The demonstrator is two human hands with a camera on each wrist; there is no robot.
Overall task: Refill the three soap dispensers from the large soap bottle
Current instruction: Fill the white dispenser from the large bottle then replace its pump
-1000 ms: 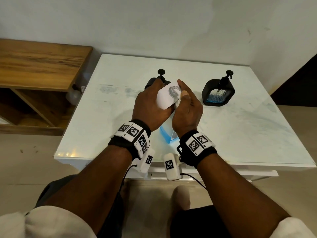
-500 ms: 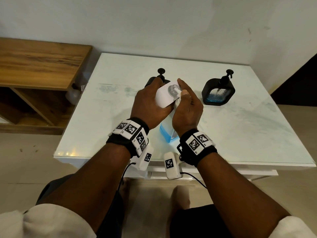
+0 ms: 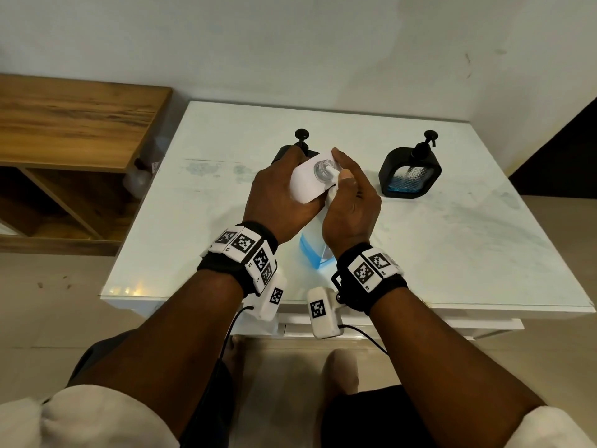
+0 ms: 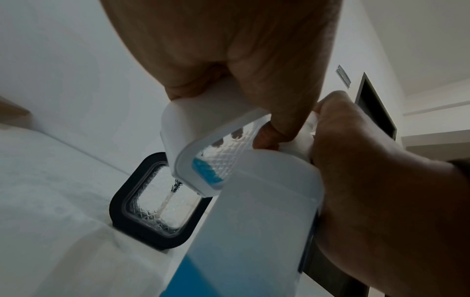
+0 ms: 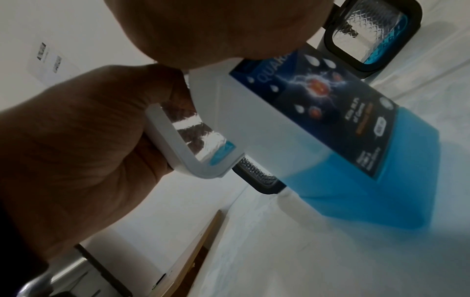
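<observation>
Two hands (image 3: 284,195), three dispensers (image 3: 410,171), one bottle (image 5: 330,140)

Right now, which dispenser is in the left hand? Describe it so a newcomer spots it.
On the white table, look between both hands above the large blue-soap bottle. The left hand grips a tilted white square dispenser, pump removed. Its two neighbours are black and keep their pumps.
</observation>
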